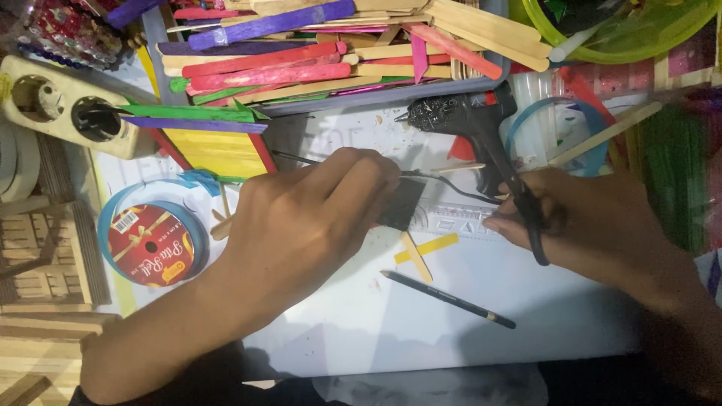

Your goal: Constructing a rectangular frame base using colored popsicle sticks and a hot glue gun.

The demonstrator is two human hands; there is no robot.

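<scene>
The fingers (368, 177) of the left hand (301, 225) are curled narrow, pinching a small dark flat piece (402, 203) by its upper edge and holding it just above the white surface (361, 316). The right hand (594, 225) is closed around the handles of black scissors (526, 207), whose thin blades reach leftward to meet the dark piece; whether the blades have bitten in cannot be told, so the cut looks begun at most, with the piece whole. Just below the piece lie two crossed craft sticks (420, 252), one yellow, one plain, and a dark pencil (447, 298) lies loose nearer the person. Behind the hands rests a black glue gun (466, 120), untouched. Farther out, a grey tray (353, 98) holds many coloured and plain craft sticks, and a spool of blue ribbon (150, 240) sits to the left, near a small wooden stick-built model (45, 256), apparently assembled already.
</scene>
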